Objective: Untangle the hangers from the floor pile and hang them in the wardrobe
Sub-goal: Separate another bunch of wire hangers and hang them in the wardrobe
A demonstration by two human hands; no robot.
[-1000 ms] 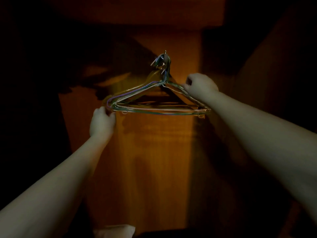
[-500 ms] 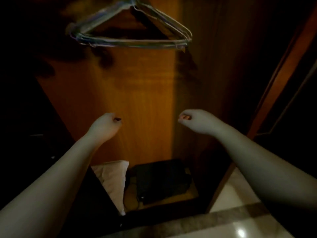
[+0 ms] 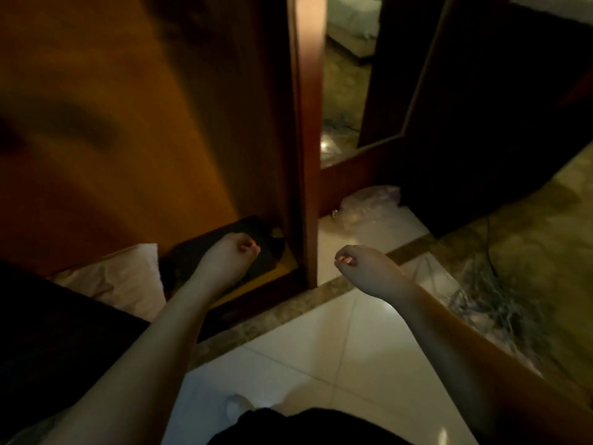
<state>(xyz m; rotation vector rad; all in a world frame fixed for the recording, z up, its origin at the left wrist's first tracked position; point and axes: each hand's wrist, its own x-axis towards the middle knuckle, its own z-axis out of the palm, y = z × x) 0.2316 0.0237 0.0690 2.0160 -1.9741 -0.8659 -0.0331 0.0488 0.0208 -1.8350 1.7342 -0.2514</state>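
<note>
The wardrobe [image 3: 122,123] fills the upper left of the frame, its lit wooden back panel glowing orange, its dark side wall ending in a front edge post that runs down the middle of the frame. To the right of the post stands its door [image 3: 481,91], dark, with a pale inset line, and between post and door a strip of floor and a pale piece of furniture show at the top. The floor [image 3: 337,348] takes the lower middle and right: white glossy tiles crossed by a brown marbled band, turning to brown marble at the far right. On that marble, at the right edge near the right forearm, lies the pile [image 3: 494,300] of thin wire hangers, a blurred grey tangle. A clear plastic bag [image 3: 369,207] sits crumpled on the tiles at the foot of the door. Inside the wardrobe bottom lie a dark flat thing [image 3: 199,255] and, to its left, a white pillow [image 3: 122,281]. The left hand [image 3: 234,255] hangs over the dark thing, fingers curled in, holding nothing. The right hand [image 3: 362,261] hangs just right of the post over the tiles, fingers likewise curled and empty.
</note>
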